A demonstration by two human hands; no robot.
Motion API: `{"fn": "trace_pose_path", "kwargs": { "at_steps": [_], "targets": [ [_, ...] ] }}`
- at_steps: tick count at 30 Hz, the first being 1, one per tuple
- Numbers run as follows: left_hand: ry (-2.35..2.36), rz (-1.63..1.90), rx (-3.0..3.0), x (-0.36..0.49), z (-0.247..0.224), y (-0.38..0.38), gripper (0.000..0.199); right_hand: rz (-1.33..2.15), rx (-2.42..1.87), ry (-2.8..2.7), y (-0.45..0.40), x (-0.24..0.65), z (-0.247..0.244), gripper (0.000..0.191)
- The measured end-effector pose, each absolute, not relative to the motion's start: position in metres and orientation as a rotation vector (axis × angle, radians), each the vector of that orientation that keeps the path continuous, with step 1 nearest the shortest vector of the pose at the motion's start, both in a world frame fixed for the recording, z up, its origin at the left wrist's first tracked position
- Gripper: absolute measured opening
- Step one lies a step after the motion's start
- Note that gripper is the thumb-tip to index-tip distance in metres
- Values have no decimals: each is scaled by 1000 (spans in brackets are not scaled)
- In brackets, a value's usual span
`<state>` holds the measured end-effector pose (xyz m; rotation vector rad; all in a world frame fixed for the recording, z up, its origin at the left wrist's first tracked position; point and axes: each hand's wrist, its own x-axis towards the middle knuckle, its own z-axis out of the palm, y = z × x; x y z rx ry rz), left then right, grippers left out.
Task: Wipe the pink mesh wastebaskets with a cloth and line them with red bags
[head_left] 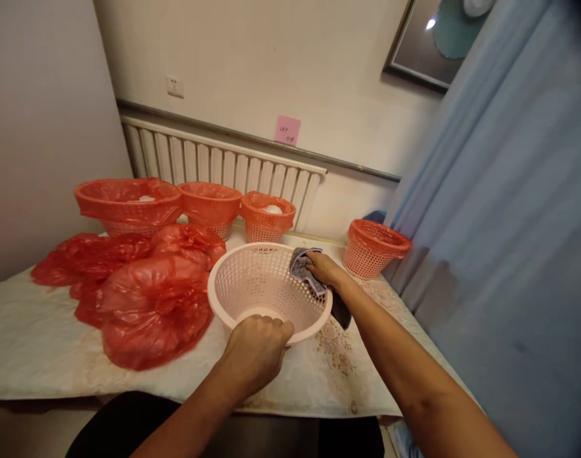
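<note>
A pale pink perforated plastic basket (252, 280) stands on the table before me, its inside bare. My left hand (259, 350) is closed over the near rim, with the fingers reaching inside. At the right rim my right hand (325, 268) grips a grey cleaning cloth (302, 264) with a light purple edge. The cloth is draped over the rim and lies against the inner wall; a darker part of it hangs outside. Some of the right fingers are hidden by the cloth.
Crumpled red plastic bags (152, 312) lie left of the basket. Behind them stand several red-bag-lined baskets (266, 219), and another lined basket (369, 254) is at the right rear. A radiator (224, 159) runs along the wall; a blue curtain (491, 191) borders the right side.
</note>
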<state>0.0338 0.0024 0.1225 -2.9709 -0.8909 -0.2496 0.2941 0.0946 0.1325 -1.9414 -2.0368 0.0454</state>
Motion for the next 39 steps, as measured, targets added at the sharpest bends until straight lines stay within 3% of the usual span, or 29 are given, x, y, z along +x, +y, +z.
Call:
{"fn": "trace_pose_path", "kwargs": {
  "at_steps": [13, 22, 39],
  "targets": [
    [-1016, -373, -2943, 47, 114, 1, 13, 104, -1867, -2063, 152, 294, 132, 36],
    [-1091, -372, -2897, 47, 119, -6, 17, 122, -1927, -1784, 104, 299, 127, 35],
    [-1028, -355, -2907, 39, 122, -10, 24, 95, -1830, -1013, -16, 234, 86, 52]
  ]
}}
